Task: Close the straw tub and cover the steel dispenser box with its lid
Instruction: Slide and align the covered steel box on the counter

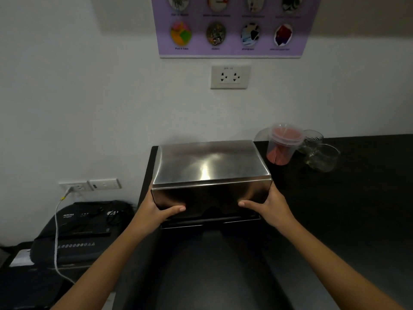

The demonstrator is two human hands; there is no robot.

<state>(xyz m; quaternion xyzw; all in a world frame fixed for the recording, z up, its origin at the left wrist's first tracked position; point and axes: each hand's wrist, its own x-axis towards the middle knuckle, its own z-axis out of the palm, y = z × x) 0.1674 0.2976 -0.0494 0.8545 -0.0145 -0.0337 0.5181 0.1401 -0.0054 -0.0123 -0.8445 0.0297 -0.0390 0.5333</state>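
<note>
I'm seeing the lid (207, 163) sitting on the box (212, 198) at the counter's (335, 209) left end. My left hand (156, 209) and right hand (271, 208) are gripping the box's sides. The tub (283, 144) is standing near behind. I'm risking nudging the box off that edge.
</note>
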